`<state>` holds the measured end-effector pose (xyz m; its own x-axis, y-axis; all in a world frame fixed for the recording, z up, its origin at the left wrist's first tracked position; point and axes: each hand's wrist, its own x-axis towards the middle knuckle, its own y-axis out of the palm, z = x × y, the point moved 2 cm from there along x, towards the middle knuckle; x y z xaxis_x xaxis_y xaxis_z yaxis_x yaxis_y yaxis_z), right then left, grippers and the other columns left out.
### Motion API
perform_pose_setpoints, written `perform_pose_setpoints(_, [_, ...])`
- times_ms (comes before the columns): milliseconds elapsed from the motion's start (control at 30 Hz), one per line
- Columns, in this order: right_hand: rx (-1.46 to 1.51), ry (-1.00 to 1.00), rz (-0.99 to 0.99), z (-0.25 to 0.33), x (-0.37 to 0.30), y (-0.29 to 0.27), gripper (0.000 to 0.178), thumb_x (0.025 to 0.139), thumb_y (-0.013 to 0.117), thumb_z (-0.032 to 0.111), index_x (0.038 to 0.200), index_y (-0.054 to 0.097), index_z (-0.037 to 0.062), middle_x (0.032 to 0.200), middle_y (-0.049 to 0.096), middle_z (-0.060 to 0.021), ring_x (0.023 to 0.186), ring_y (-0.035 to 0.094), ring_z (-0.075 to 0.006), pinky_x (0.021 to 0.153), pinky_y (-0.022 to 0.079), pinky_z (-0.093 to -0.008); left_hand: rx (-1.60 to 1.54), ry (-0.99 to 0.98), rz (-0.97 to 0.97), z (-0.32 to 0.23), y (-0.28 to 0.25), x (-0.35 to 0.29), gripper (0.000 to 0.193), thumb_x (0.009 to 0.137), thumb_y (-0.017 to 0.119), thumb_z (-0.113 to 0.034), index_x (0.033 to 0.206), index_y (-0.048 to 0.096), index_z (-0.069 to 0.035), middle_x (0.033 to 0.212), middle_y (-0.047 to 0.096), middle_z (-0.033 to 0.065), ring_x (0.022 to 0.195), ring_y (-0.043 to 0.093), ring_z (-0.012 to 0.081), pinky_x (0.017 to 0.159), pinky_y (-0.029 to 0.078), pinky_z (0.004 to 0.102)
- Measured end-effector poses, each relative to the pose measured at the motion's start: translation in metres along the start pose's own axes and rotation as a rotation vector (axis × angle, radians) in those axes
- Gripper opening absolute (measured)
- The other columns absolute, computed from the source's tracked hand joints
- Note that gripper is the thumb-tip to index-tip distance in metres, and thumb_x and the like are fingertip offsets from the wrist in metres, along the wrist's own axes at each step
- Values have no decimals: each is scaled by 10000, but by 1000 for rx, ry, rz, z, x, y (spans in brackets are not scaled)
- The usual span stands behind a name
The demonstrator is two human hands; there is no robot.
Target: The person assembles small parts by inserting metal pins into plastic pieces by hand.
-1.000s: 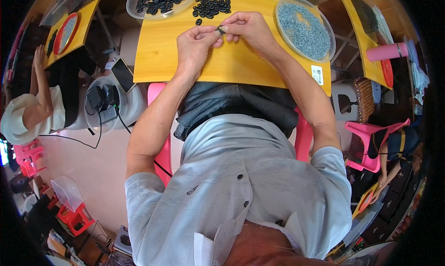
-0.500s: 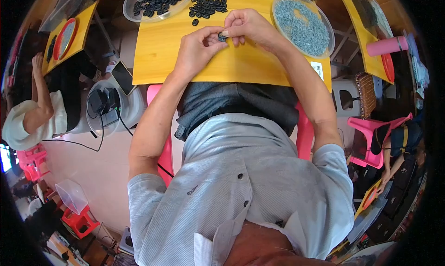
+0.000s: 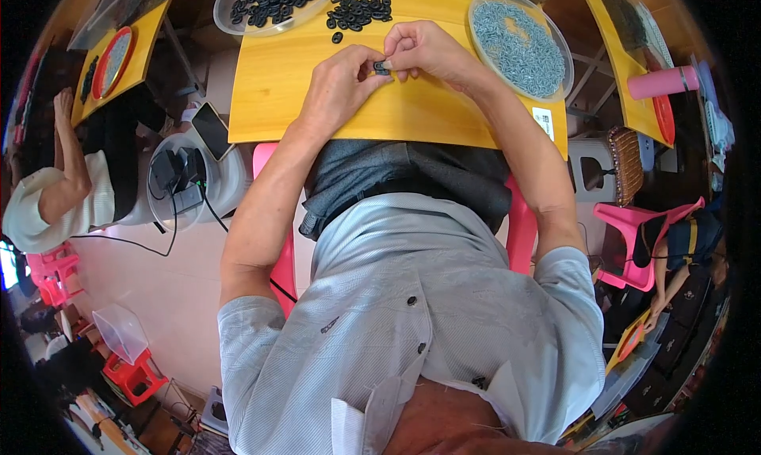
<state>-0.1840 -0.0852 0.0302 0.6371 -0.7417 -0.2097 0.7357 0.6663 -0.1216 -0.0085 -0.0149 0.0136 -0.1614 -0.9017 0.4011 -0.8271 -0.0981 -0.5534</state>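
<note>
Over the middle of the yellow table, my left hand (image 3: 342, 86) pinches a small black plastic part (image 3: 381, 68) between thumb and index finger. My right hand (image 3: 418, 52) meets it from the right. Its thumb and index finger press together at the part's edge, and any tiny thing between them is too small to make out. Beyond my hands lies a loose pile of similar black oval parts (image 3: 361, 11). A clear round tub (image 3: 275, 29) at the far left holds many more. To the right, a clear tub (image 3: 567, 55) is filled with small silvery screws (image 3: 519, 63).
The yellow table (image 3: 277, 110) ends just in front of my lap. On my left, a stool carries black adapters (image 3: 178, 170) with cables, beside a phone (image 3: 211, 130). Other people sit at yellow tables on both sides. A pink bottle (image 3: 663, 82) is on the right table.
Both hands stay together over nearly the same spot. The black part has turned slightly, and more of it shows between my fingers.
</note>
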Motion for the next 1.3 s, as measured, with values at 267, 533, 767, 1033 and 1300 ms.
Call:
perform_pose_setpoints(267, [4,-24,13,-3,7,2,86,829,695,54,856,614,56,701,629,-4,609,611,-76,550,426,-208,15,-37,-12,0,-2,-1,245,786,802,-127,969,680,-18,775,657,131,674,647,263,641,529,359])
perform_pose_setpoints(533, [22,-25,-26,-3,-4,8,102,840,687,44,911,614,46,731,642,-17,642,614,-88,580,438,-212,40,59,-72,-4,-1,-3,194,802,796,-128,922,698,-11,753,664,157,646,649,259,614,526,354])
perform_pose_setpoints(767, [69,-52,13,8,-2,2,115,862,642,22,976,624,23,762,663,-39,667,639,-102,582,447,-215,-39,-40,-168,-5,-4,0,190,781,790,-74,929,691,-9,738,644,119,643,641,239,613,526,342])
perform_pose_setpoints(1033, [106,-45,28,7,3,2,109,864,655,40,967,624,19,754,660,-36,647,637,-103,575,446,-213,-1,-25,-159,-2,-6,3,188,811,804,-125,934,713,-16,751,672,92,647,631,157,608,514,297])
perform_pose_setpoints(1300, [20,-44,-80,8,-1,4,124,835,668,30,947,615,19,719,632,-25,616,623,-103,534,455,-230,-57,-33,-170,-11,-1,0,235,777,823,-118,922,671,-10,721,632,91,634,621,184,602,510,310])
